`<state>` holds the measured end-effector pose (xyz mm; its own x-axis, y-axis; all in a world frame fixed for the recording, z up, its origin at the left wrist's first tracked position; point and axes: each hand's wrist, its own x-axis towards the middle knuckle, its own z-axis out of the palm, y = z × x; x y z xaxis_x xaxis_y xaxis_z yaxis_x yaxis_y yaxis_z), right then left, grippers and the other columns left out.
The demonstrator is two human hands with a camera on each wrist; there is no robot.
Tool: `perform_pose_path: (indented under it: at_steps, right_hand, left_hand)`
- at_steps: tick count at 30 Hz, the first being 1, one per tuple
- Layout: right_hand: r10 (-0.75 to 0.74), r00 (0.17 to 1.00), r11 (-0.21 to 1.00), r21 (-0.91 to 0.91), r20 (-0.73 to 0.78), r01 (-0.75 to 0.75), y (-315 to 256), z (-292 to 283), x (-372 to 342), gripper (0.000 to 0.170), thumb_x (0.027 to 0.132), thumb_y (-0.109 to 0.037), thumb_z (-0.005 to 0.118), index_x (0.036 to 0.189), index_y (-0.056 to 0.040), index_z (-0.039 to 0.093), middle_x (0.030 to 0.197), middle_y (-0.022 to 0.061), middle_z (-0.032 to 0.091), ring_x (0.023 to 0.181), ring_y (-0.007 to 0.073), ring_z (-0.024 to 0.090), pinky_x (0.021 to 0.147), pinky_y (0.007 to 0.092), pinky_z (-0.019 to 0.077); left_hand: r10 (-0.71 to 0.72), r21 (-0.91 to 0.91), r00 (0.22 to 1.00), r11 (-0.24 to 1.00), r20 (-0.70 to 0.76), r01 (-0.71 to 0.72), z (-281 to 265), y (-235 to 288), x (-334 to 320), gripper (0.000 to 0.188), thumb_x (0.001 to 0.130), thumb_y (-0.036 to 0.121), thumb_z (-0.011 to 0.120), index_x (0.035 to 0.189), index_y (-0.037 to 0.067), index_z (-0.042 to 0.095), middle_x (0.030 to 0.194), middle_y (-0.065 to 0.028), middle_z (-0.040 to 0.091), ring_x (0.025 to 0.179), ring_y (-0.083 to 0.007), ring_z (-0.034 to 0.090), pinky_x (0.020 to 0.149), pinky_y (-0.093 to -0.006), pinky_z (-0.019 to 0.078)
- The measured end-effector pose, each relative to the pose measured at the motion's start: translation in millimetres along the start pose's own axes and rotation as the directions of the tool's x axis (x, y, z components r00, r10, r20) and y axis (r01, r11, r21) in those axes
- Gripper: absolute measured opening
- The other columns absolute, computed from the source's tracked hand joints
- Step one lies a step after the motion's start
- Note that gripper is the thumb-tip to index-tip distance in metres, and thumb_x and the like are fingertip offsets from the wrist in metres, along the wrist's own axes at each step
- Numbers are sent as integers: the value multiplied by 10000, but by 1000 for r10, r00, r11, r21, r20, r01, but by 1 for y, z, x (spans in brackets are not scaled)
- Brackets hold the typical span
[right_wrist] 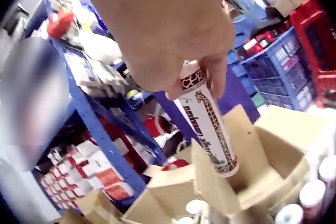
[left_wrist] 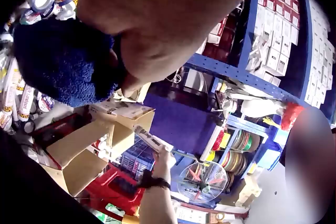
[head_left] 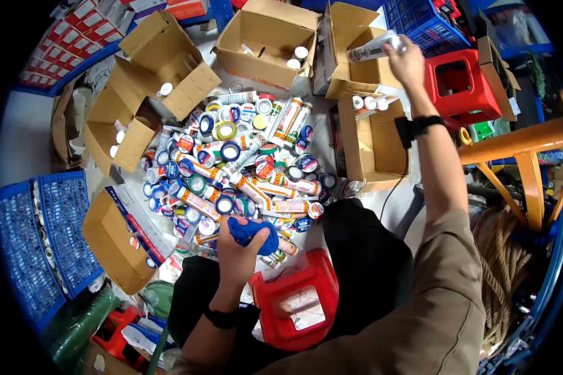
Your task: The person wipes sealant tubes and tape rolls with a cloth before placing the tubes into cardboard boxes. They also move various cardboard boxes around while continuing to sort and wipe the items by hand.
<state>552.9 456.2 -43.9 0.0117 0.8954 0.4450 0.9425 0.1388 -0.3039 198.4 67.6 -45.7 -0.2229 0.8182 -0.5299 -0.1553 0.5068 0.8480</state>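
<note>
My right hand (head_left: 408, 61) grips one end of a white tube with a giraffe print (right_wrist: 207, 121), held over an open cardboard box (head_left: 355, 74) at the upper right. In the right wrist view, the tube's far end points down toward the box flaps. A blue cloth (head_left: 254, 236) is held in my left hand (head_left: 236, 259), above the near edge of a pile of tubes and tape rolls (head_left: 231, 150). The left wrist view shows the blue cloth (left_wrist: 65, 61) bunched in the fingers, which are mostly hidden.
Other cardboard boxes (head_left: 266, 47) surround the pile, some with tubes standing inside. A red stool (head_left: 460, 87) is at the right, another (head_left: 263, 306) between the knees. Blue crates (head_left: 47, 231) stand at the left. An orange metal frame (head_left: 525, 140) and coiled rope (head_left: 500, 269) are at the right.
</note>
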Motion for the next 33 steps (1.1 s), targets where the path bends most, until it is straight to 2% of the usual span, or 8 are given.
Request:
perform_pose_path:
  at_steps: [7,9,12,21,24,27,31,33]
  right_hand:
    - [25,924,998,-57,381,-3,48,185,-38,508,795,-151,695,1295,-108,615,1143,271,645,1092,440,619,970,462,511]
    - [218,613,972,-224,759,-68,40,205,-48,541,853,-192,565,1373,-49,541,1328,289,575,1264,439,534,1093,480,410]
    - [248,558,956,-295,792,-6,25,213,-58,645,884,-221,441,1500,-46,364,1524,271,398,1431,394,380,1179,574,226]
    - [178,665,970,-244,725,7,34,216,-83,708,872,-290,566,1507,-55,358,1533,269,366,1406,413,394,1158,487,332]
    - [-127,900,939,-243,416,245,0,189,-121,554,880,-227,623,1350,24,475,1336,313,517,1274,463,479,1070,456,424]
    - [-412,679,895,407,607,179,-96,99,-150,366,903,-156,649,1231,-4,599,1118,220,649,1039,356,650,922,421,519]
    - [-678,-16,698,636,735,-329,-198,-29,-181,510,979,-322,643,1382,-45,501,1158,107,685,1086,215,633,942,356,504]
    - [-717,-13,681,696,697,-229,-226,-80,-187,458,973,-327,655,1319,-46,545,1117,117,684,1031,210,643,913,349,510]
  left_hand:
    - [-103,31,994,994,18,103,-2,2,5,431,819,11,777,1086,70,443,1040,-150,687,960,-192,673,820,-345,573]
    - [-108,70,994,992,37,105,-3,-2,5,435,824,43,787,1099,69,451,1038,-143,689,960,-187,672,827,-347,573]
    - [-141,104,989,985,38,136,-7,-6,5,436,831,94,798,1111,63,464,1045,-129,686,955,-179,670,835,-341,562]
    - [-80,39,996,996,41,78,-17,-6,-3,299,921,80,658,1161,44,483,1045,-114,651,897,-166,647,823,-313,531]
    - [-106,-42,993,993,47,108,-17,3,-7,327,942,34,597,1226,43,436,1045,-109,629,861,-133,624,791,-296,526]
    - [-57,-79,998,995,39,59,-15,9,-11,387,955,-16,585,1278,44,381,1010,-96,605,803,-127,636,740,-279,543]
    - [-22,-273,996,961,92,46,-7,28,-17,562,925,-29,648,1361,54,302,1112,-134,599,953,-179,667,870,-313,566]
    - [204,-415,979,893,26,-175,3,29,-18,656,895,-61,672,1403,63,277,1198,-156,570,1091,-191,617,930,-342,549]
